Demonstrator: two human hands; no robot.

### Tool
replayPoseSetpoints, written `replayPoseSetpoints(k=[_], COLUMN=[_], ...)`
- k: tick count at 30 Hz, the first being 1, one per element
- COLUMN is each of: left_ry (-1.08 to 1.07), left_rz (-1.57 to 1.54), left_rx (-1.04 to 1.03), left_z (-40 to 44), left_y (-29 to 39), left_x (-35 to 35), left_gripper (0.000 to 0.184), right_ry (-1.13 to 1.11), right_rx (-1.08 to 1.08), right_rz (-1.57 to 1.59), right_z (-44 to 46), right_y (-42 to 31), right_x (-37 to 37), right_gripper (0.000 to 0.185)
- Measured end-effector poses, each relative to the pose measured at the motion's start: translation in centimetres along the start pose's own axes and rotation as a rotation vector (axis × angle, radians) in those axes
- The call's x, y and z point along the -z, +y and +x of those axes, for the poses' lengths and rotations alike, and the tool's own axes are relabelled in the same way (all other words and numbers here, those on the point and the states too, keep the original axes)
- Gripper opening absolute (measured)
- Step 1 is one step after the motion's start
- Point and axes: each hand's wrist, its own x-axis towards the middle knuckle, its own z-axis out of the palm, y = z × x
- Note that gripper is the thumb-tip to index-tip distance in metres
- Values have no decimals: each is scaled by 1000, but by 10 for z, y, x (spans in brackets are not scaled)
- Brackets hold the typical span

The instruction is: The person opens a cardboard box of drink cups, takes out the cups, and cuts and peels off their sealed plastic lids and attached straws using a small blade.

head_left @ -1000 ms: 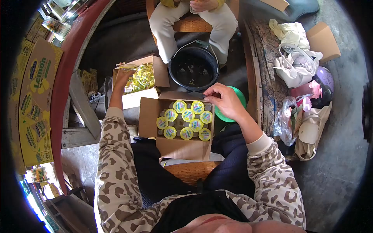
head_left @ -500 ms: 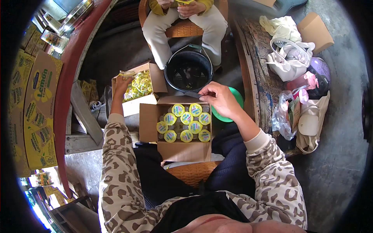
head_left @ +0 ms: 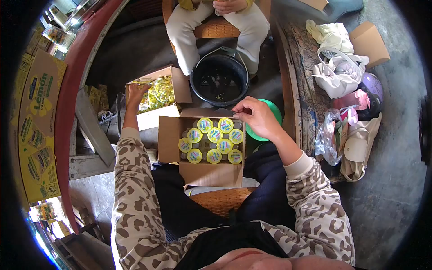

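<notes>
My left hand is at the left side of a cardboard box filled with small yellow packets. Its fingertips blend in with the packets, so their grip is unclear. My right hand is closed, thumb and fingers pinching a dark flat piece at the far edge of a second open carton. Inside that carton stand several clear cups with yellow lemon-printed lids. The carton rests by my lap, its left flap folded outward.
A black bucket stands beyond the carton, before a seated person. A green basin is partly behind my right hand. Bags lie on the bench at right. Yellow lemon-drink cartons stand at far left.
My left hand has moved slightly left and down toward the packets. My right hand stays on the dark piece. The view has shifted slightly, and the seated person's hands sit higher in it.
</notes>
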Motion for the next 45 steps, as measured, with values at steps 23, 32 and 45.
replayPoseSetpoints(k=[23, 32, 45], left_ry=[-192, -379, -161], left_rz=[-381, -575, -437], left_rx=[-207, -180, -251], left_z=[-76, -217, -258], left_y=[159, 216, 222], left_x=[8, -4, -8], left_gripper=[55, 51, 54], right_ry=[151, 425, 401], right_rx=[100, 313, 595], right_rz=[35, 51, -268], right_z=[-3, -14, -28], right_y=[-1, -25, -49], right_x=[0, 0, -27], right_gripper=[11, 12, 19])
